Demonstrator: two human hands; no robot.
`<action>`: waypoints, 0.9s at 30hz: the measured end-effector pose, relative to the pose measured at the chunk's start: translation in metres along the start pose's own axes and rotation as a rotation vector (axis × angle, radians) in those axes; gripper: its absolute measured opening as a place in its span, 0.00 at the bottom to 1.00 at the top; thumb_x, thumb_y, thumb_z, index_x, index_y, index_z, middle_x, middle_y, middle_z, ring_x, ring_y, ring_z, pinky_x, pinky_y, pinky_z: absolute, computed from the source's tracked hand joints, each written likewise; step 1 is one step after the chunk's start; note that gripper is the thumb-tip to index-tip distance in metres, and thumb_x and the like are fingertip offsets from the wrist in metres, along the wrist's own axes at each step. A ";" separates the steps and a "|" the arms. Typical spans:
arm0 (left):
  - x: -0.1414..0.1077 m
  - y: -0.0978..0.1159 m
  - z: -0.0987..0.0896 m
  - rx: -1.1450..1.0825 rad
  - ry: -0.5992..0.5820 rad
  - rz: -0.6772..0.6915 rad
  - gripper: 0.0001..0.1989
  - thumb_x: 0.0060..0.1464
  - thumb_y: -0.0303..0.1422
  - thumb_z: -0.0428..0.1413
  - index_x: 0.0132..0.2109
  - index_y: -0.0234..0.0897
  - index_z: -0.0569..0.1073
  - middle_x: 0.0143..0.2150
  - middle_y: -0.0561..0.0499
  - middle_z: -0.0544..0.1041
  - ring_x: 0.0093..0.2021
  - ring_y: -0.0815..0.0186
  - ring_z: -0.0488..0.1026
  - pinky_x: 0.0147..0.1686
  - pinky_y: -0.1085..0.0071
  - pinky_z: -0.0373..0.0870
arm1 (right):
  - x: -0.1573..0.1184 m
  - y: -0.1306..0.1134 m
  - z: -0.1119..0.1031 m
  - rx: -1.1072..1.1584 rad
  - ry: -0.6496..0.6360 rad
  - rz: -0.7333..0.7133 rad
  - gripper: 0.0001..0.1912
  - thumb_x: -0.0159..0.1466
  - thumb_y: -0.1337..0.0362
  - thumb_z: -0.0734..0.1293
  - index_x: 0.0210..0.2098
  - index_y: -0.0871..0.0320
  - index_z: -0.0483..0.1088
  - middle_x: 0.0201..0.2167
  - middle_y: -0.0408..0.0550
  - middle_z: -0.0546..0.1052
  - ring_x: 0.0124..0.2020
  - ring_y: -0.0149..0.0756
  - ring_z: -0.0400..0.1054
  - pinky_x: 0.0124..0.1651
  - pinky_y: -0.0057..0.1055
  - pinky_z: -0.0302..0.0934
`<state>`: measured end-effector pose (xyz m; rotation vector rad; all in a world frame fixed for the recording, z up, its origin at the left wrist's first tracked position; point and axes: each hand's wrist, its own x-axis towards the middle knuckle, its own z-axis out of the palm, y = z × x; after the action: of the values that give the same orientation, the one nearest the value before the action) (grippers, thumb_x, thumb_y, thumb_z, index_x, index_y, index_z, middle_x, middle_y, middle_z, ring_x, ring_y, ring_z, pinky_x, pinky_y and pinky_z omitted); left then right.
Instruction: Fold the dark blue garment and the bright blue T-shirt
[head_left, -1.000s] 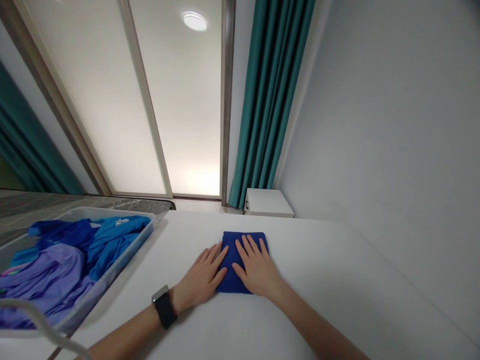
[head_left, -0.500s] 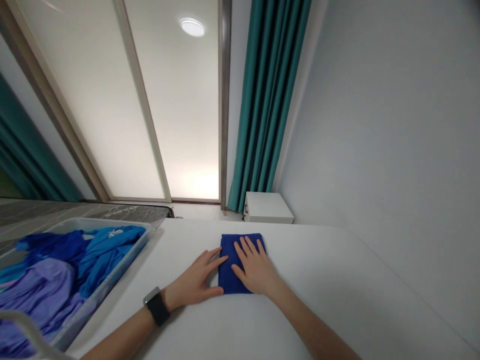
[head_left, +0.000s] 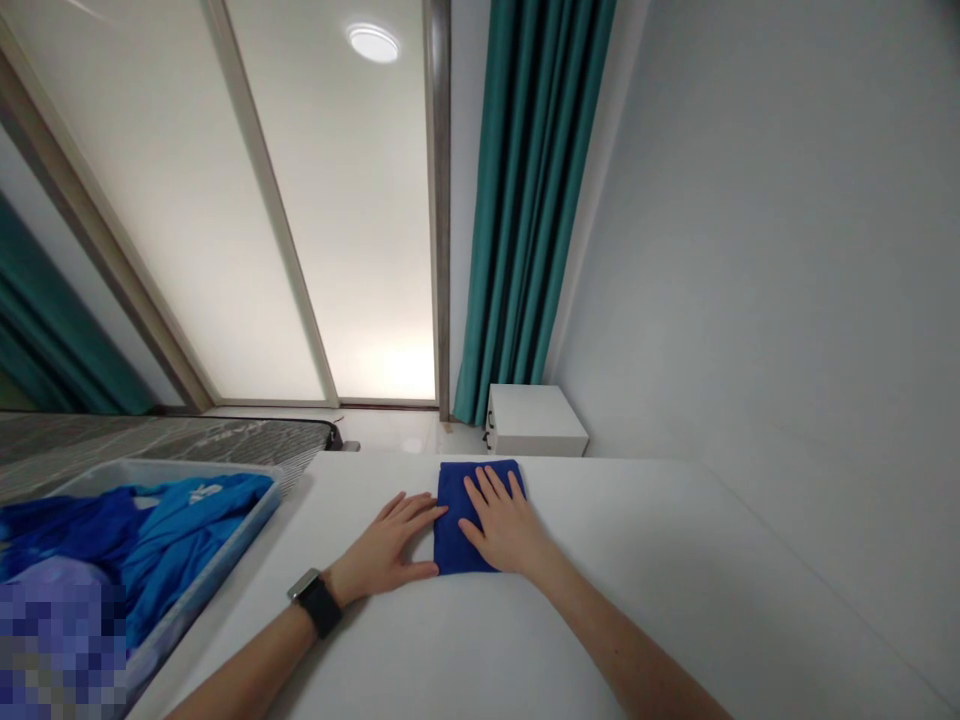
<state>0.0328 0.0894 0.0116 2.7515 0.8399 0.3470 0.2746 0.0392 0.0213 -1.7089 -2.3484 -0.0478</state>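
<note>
A dark blue cloth [head_left: 456,545], folded into a flat square, lies on the white table [head_left: 480,650]. My right hand [head_left: 502,522] rests flat on top of it, fingers spread and covering much of its right half. At the cloth's left edge is my left hand [head_left: 390,545], its fingertips and thumb touching or nearly touching that side. The fingers of the left hand are apart, and neither hand grips anything. A watch with a black band [head_left: 319,605] is on my left wrist.
To the left stands a pale plastic bin [head_left: 247,535] heaped with blue clothes [head_left: 187,530] and purple clothes [head_left: 67,580]. A white cabinet [head_left: 536,415] sits beyond the table's far edge, below a teal curtain [head_left: 517,200]. A wall [head_left: 787,250] borders the right side.
The view has shifted slightly, so the bin sits a little lower and farther left. Both hands stay at the folded cloth in nearly the same pose.
</note>
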 end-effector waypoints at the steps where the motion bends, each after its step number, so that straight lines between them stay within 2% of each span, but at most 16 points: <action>1: 0.000 0.000 0.000 0.000 0.002 -0.002 0.38 0.55 0.54 0.54 0.68 0.48 0.56 0.66 0.44 0.63 0.66 0.51 0.58 0.66 0.46 0.47 | -0.001 0.000 0.000 0.007 0.003 -0.001 0.35 0.70 0.46 0.48 0.69 0.60 0.50 0.69 0.57 0.51 0.70 0.49 0.40 0.68 0.53 0.32; 6: 0.006 0.006 0.001 0.011 -0.009 -0.013 0.40 0.55 0.55 0.55 0.69 0.50 0.53 0.66 0.46 0.64 0.66 0.52 0.58 0.66 0.47 0.47 | -0.003 0.007 -0.002 0.021 -0.009 0.010 0.35 0.70 0.45 0.49 0.69 0.59 0.50 0.69 0.57 0.50 0.70 0.49 0.40 0.68 0.54 0.33; 11: 0.029 0.019 0.007 0.008 -0.026 0.012 0.38 0.54 0.56 0.54 0.68 0.49 0.56 0.65 0.47 0.65 0.66 0.53 0.59 0.66 0.47 0.47 | -0.012 0.029 -0.006 0.021 -0.018 0.021 0.35 0.70 0.46 0.50 0.69 0.60 0.50 0.70 0.57 0.50 0.70 0.50 0.40 0.68 0.55 0.32; 16: 0.060 0.036 0.022 -0.006 0.005 0.055 0.37 0.53 0.56 0.55 0.66 0.48 0.60 0.64 0.46 0.66 0.65 0.52 0.60 0.66 0.48 0.49 | -0.029 0.065 -0.015 0.020 -0.018 0.028 0.34 0.70 0.46 0.52 0.69 0.59 0.50 0.69 0.55 0.50 0.70 0.50 0.40 0.68 0.54 0.34; 22: 0.103 0.066 0.040 -0.033 -0.015 0.076 0.37 0.53 0.57 0.54 0.66 0.47 0.60 0.65 0.45 0.65 0.65 0.53 0.59 0.66 0.46 0.47 | -0.055 0.111 -0.021 0.022 0.006 0.053 0.34 0.69 0.48 0.54 0.69 0.58 0.50 0.69 0.54 0.51 0.70 0.48 0.41 0.69 0.53 0.35; 27: 0.136 0.086 0.054 -0.040 -0.005 0.118 0.36 0.53 0.56 0.55 0.65 0.48 0.60 0.64 0.46 0.66 0.65 0.53 0.59 0.66 0.46 0.48 | -0.076 0.157 -0.019 0.079 0.042 0.190 0.32 0.70 0.51 0.52 0.68 0.61 0.52 0.69 0.55 0.52 0.70 0.44 0.42 0.69 0.50 0.36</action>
<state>0.2024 0.0887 0.0075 2.7701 0.6633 0.3749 0.4481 0.0146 0.0059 -1.8637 -2.1188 0.0404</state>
